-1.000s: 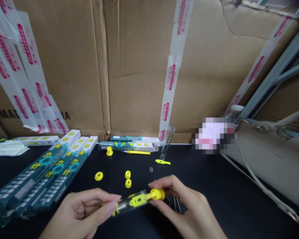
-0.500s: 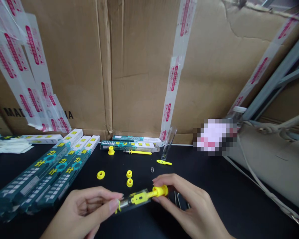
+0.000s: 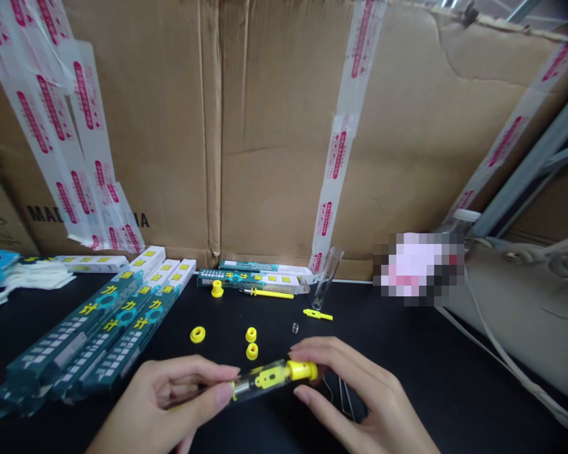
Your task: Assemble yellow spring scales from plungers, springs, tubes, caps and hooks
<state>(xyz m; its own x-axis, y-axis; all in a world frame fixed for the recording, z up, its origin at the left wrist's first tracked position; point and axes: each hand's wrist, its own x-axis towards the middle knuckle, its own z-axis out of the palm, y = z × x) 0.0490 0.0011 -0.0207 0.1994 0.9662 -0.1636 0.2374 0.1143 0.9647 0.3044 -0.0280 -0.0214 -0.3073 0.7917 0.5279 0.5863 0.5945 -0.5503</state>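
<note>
Near the front, a clear spring scale tube (image 3: 261, 380) lies almost level between my hands, with a flat yellow piece and a metallic part visible inside. My left hand (image 3: 184, 397) pinches its left end between thumb and fingers. At the other end sits a yellow cap (image 3: 303, 371), seated against the tube's mouth. My right hand (image 3: 360, 384) is closed around this cap, the index finger over its top and the thumb below. Beyond the hands lie two small yellow collars (image 3: 251, 343), a yellow ring (image 3: 197, 335) and a slim yellow piece (image 3: 317, 314).
Several dark green printed boxes (image 3: 123, 321) lie at left. Farther back are a yellow rod (image 3: 272, 294), a yellow cap piece (image 3: 217, 289) and a leaning clear tube (image 3: 326, 280). Bent metal wires (image 3: 345, 400) lie beneath my right hand. A large carton (image 3: 274, 157) stands behind.
The yellow cap has moved left along its rod onto the tube's right end, hiding the rod that showed before. The view has shifted slightly left.
</note>
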